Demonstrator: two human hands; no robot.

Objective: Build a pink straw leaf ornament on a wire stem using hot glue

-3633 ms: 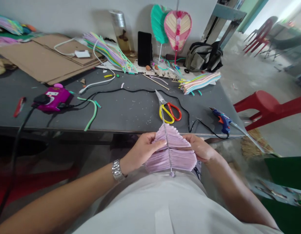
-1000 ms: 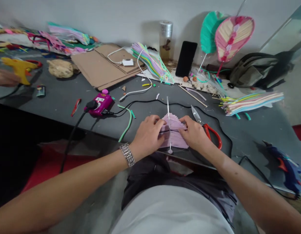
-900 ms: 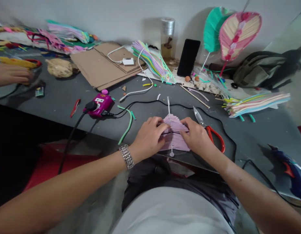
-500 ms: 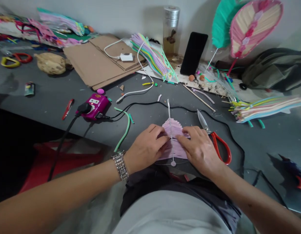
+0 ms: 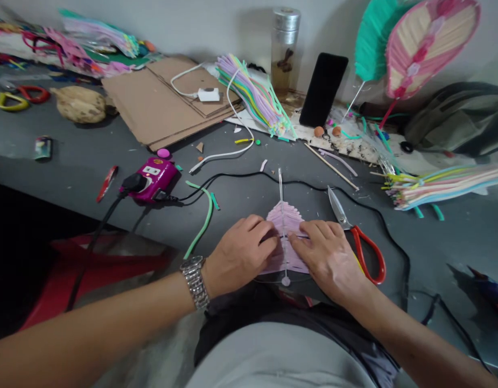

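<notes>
A pale purple leaf-shaped piece (image 5: 286, 216) made of rows of soft strips lies at the table's front edge, with a thin metal stem along its middle. A small round purple disc (image 5: 286, 281) sits at the stem's lower end. My left hand (image 5: 243, 250) has its fingers bent and pressed on the left half of the piece, its thumb near the stem. On the right half, my right hand (image 5: 327, 253) rests with its fingers closed on the strips. Red-handled scissors (image 5: 369, 253) lie just right of my right hand, blades pointing away.
A purple power adapter (image 5: 155, 178) and its black cable (image 5: 249, 173) lie behind and left. Further back are cardboard sheets (image 5: 152, 108), a strip bundle (image 5: 252, 97), a bottle (image 5: 285, 48) and a phone (image 5: 323, 89). Another bundle (image 5: 438, 183) is on the right.
The view has shifted slightly, so the piece and both hands appear a little lower. Both hands stay on the piece, with hardly any movement relative to it.
</notes>
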